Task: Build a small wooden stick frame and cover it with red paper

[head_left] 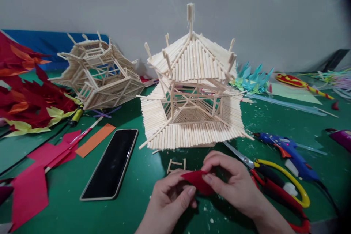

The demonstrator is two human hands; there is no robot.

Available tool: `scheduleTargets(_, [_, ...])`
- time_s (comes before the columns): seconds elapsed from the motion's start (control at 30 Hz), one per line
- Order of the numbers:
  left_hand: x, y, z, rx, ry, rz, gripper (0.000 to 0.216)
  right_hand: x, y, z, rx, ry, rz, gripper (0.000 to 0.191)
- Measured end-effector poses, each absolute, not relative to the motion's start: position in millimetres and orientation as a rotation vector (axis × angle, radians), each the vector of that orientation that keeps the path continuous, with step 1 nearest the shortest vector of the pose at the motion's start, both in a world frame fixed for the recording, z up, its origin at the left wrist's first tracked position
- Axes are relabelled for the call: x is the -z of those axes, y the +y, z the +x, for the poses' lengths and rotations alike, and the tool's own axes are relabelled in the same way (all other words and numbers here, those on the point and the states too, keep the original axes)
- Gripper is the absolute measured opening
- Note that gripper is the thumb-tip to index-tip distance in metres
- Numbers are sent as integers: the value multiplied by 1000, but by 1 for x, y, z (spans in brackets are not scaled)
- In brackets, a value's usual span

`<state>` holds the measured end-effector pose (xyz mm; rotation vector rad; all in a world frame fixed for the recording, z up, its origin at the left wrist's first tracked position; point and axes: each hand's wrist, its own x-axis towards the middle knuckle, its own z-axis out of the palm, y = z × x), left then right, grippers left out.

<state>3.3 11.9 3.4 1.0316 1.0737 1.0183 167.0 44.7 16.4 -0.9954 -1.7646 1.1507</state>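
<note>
Between my two hands is a small piece of red paper (200,181). My left hand (171,199) pinches its left end between thumb and fingers. On the other side, my right hand (230,184) grips its right edge with thumb and fingertips. Just beyond my hands lies a small frame of wooden sticks (176,164), partly hidden by my left fingers. Behind that stands a pavilion model (192,131) built of thin wooden sticks, with a pointed roof and a wide lower eave.
To the right lie scissors (279,179) with yellow and red handles and a blue glue gun (287,150). A phone (109,168), an orange paper strip (95,140) and red paper (31,193) are on the left. A second stick model (109,91) stands behind them.
</note>
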Motion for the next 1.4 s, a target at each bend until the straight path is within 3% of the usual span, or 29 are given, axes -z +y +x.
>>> scheduleTargets(0.1, [-4,10,-7,-1097,1193,1188,30,-18,43,176,-924,-1791,-1022,11])
scheduleTargets(0.2, [-4,12,-24,-1138,1351,1655,26,-14,41,184,-710,-1896,-1072,19])
scheduleTargets(0.33, [2,20,-48,-886,1487,2238,23,-7,37,186,-498,-2102,-1072,23])
scheduleTargets(0.5, [9,31,-59,-640,1605,2467,22,-1,28,175,-340,-2263,-1060,22])
scheduleTargets(0.87, [9,31,-52,-616,1605,2485,10,24,9,152,-328,-2421,-1078,15])
scheduleTargets(1.0, [4,20,-47,-792,1322,2540,12,27,9,150,-345,-2418,-1103,14])
scheduleTargets(1.1, [8,14,-41,-643,1135,2625,19,27,9,147,-361,-2408,-1098,13])
scheduleTargets(1.23, [22,11,-39,-484,1065,2704,23,27,9,146,-401,-2404,-1120,13])
scheduleTargets(1.4, [33,11,-37,-620,1123,2682,18,26,9,152,-515,-2425,-1262,11])
